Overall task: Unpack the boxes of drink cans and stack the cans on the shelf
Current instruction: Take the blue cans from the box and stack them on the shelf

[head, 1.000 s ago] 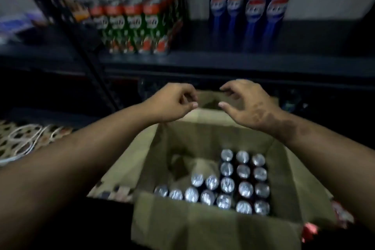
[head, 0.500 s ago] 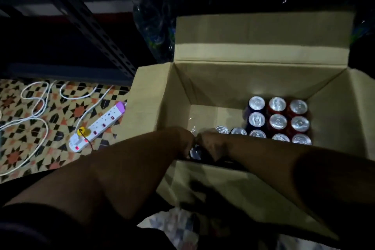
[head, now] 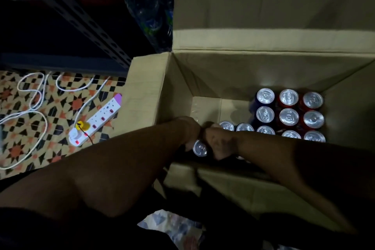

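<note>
An open cardboard box point(head: 146, 95) stands on the floor with several drink cans point(head: 289, 116) upright in it, silver tops up, some dark blue and some red. Both my arms reach down into its near left corner. My left hand point(head: 188, 130) is curled round the left side of one can point(head: 199, 148), whose top shows between my hands. My right hand point(head: 218, 142) is bent downward right beside that can. Its fingers are hidden behind the box's near wall, so what it grips cannot be made out.
A dark metal shelf upright point(head: 81, 20) slants across the upper left. Wrapped plastic bottles point(head: 150, 16) stand behind the box's far left corner. A white power strip point(head: 95, 119) and its looping white cable point(head: 30, 107) lie on the patterned floor. Crumpled plastic wrap point(head: 172, 227) lies below.
A second ago my hands were raised above the box, facing the stocked shelf. My head has tipped down and both hands have dropped into the box's near left corner, staying there for the last half second.
</note>
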